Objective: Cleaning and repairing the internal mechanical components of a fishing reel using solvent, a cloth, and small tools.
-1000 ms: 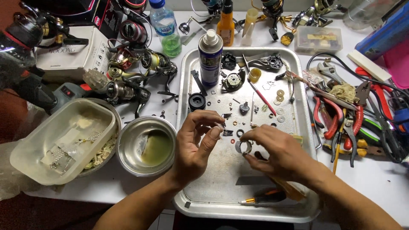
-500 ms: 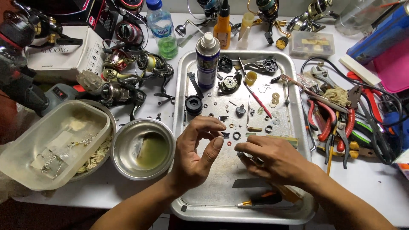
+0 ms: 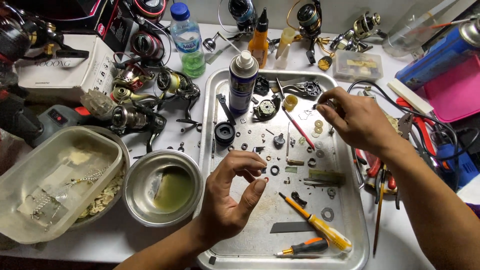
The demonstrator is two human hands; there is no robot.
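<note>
- Low over the metal tray (image 3: 350, 235), the left hand (image 3: 232, 200) curls its thumb and forefinger into a ring, and a tiny reddish washer (image 3: 265, 179) sits pinched at their tips; the other fingers are loosely bent.
- Just beyond those fingertips a small black ring (image 3: 274, 170) lies on the tray, with other little washers and screws scattered around it.
- Off to the right of that hand, a yellow-handled screwdriver (image 3: 320, 225) lies slantwise, and an orange-and-black screwdriver (image 3: 305, 246) rests nearer the person, by the wrist.
- Left of the left hand, a steel bowl (image 3: 162, 187) holding greenish liquid stands on the surface, beside a clear plastic tub (image 3: 55, 182).
- Farther up the tray, the right hand (image 3: 355, 120) hovers with fingertips drawn together over the far right part; whether they grip something small I cannot tell.
- Directly under its fingertips lie pale round washers (image 3: 318, 123), and a thin red-handled tool (image 3: 300, 127) lies just left of them.
- Well to the left of the right hand a spray can (image 3: 242, 82) stands upright at the tray's far edge.
- Right of that wrist, red-handled pliers (image 3: 422, 132) lie on the surface.
- Beyond the left hand, fishing reels (image 3: 135, 117) crowd the surface.
</note>
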